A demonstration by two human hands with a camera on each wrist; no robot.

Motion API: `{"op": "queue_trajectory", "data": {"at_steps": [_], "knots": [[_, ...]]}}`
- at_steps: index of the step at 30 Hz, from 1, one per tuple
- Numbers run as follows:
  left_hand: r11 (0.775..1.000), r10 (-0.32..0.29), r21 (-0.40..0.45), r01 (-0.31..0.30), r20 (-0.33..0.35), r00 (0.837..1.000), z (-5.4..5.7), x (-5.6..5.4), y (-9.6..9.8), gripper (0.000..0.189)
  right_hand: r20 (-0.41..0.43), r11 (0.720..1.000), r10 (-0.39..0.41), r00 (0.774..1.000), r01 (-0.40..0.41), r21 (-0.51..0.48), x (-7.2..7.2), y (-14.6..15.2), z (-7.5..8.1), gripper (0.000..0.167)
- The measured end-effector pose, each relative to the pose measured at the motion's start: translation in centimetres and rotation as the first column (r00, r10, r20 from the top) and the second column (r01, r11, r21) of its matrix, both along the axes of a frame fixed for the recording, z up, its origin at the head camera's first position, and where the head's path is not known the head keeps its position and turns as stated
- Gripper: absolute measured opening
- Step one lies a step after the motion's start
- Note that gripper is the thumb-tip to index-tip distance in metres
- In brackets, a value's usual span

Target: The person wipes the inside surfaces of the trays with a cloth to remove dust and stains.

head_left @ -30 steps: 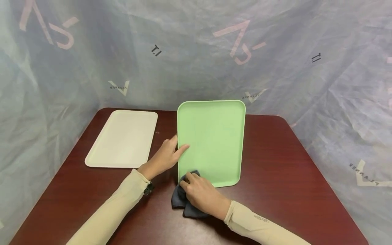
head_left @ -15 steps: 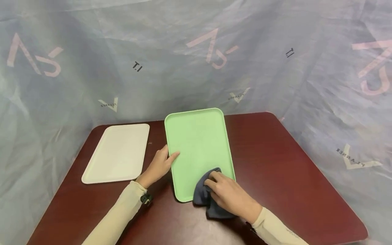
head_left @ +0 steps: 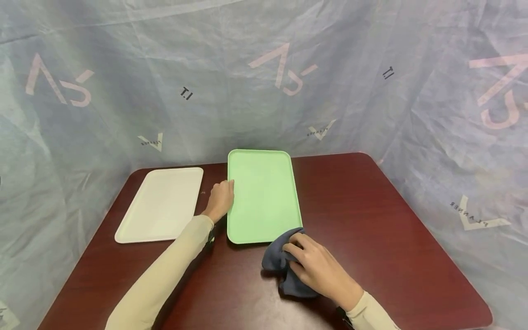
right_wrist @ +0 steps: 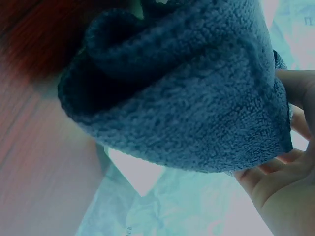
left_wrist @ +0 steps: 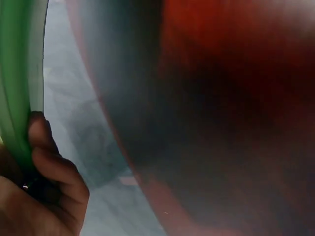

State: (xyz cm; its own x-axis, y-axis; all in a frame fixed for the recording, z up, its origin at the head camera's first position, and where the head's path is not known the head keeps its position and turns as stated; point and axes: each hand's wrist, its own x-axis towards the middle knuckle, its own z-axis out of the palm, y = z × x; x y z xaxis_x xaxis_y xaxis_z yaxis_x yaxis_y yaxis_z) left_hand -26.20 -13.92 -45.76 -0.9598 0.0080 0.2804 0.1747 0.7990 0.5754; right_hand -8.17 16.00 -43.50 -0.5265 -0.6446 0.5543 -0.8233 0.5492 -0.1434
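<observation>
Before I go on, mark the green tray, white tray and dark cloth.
Green tray [head_left: 264, 197], head view, middle of its face.
White tray [head_left: 162, 204], head view, middle of its face.
Dark cloth [right_wrist: 192, 115], right wrist view, its broad folded side.

A screened-off tabletop booth, closed in on 3 sides by tall, creased, grey-blue sheeting [head_left: 231, 41] that hangs like a curtain behind the table and to its left and right. The sheets carry repeated prints: large pink characters [head_left: 282, 68], small black letters [head_left: 186, 94] and pale V shapes [head_left: 480, 220] with the word PLANNER reading backwards. The 1 piece of furniture in sight is a dark red-brown table [head_left: 371, 229] with rounded corners, smooth and wood-grained, like an office or meeting table. The sheeting hides whatever lies beyond, so the building's type cannot be told
</observation>
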Motion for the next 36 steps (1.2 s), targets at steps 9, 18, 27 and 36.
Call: {"op": "queue_trajectory", "data": {"at_steps": [9, 18, 27, 36], "knots": [[0.998, 0.029, -0.052, -0.018, 0.225, 0.974, -2.0, -3.6, -2.2, 0.062, 0.018, 1.0, -0.001, 1.0, 0.001, 0.005, 0.5, -0.8, -0.5, 0.036], [0.984, 0.061, -0.18, 0.0, 0.331, 0.942, -1.8, -4.7, -4.3, 0.055, 0.099, 0.991, -0.066, 0.993, 0.053, 0.125, 0.7, -1.1, -1.2, 0.029], [0.965, 0.094, -0.262, -0.022, 0.264, 0.96, 0.0, -1.6, -6.3, 0.044, 0.156, 0.979, -0.085, 0.984, 0.053, 0.199, 0.6, -1.8, -2.0, 0.024], [0.935, 0.242, -0.313, -0.165, 0.224, 0.944, 4.3, 2.2, -17.0, 0.044, 0.201, 0.972, -0.096, 0.975, 0.048, 0.232, 0.5, -0.9, -1.8, 0.021]]}}
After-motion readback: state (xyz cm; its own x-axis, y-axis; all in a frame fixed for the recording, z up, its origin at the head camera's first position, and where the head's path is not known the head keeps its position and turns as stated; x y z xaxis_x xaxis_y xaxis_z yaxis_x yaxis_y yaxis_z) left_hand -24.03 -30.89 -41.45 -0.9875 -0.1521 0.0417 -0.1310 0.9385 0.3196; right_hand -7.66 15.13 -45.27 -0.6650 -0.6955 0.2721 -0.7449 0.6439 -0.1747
